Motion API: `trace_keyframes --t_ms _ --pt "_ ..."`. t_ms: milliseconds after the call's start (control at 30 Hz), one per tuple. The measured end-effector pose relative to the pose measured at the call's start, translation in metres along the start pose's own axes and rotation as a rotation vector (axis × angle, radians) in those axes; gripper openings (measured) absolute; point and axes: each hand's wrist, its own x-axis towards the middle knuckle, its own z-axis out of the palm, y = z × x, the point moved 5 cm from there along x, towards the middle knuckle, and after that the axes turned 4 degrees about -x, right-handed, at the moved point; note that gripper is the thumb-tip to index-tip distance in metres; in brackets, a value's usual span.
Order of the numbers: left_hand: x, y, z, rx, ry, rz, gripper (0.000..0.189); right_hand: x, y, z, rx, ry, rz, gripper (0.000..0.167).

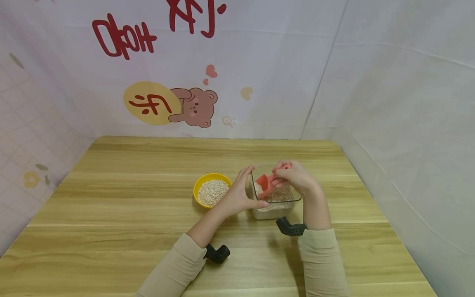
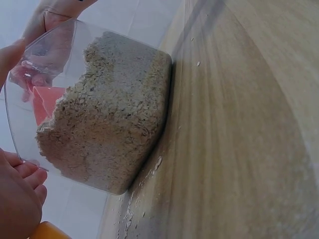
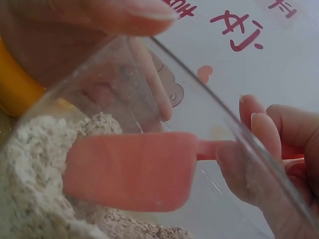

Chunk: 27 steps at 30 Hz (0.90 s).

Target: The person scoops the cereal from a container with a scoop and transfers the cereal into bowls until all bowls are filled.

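A clear square container (image 1: 273, 215) of rolled oats (image 2: 107, 117) stands on the table. At its left side my left hand (image 1: 237, 198) grips the rim, thumb along the front edge and fingers around the left wall. My right hand (image 1: 297, 178) holds a pink scoop (image 1: 265, 187) by the handle, inside the container. In the right wrist view the scoop's bowl (image 3: 132, 172) lies tilted against the oats, its tip dug into them; what it carries is hidden there. Left of the container sits a yellow bowl (image 1: 198, 184) with oats in it, partly behind my left hand.
The wooden table (image 1: 130, 214) reaches back to a printed cloth backdrop (image 1: 274, 90), with white cloth at both sides. Some loose oat flakes (image 2: 157, 164) lie beside the container. Black wrist-worn devices (image 1: 218, 254) sit at both cuffs.
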Motion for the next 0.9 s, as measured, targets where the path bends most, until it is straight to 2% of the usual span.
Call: trace_keyframes --t_ms 300,567,900 --pt "-0.001 0.000 0.000 0.011 -0.010 -0.018 0.115 -0.004 0.002 -0.009 0.078 0.008 -0.020 0.017" --pt "0.000 -0.001 -0.001 0.023 -0.003 -0.016 0.116 -0.005 0.004 -0.016 0.198 0.001 -0.021 0.005" --pt "0.000 0.000 0.000 0.037 -0.001 -0.013 0.117 -0.010 0.006 -0.025 0.278 -0.005 -0.033 0.014"
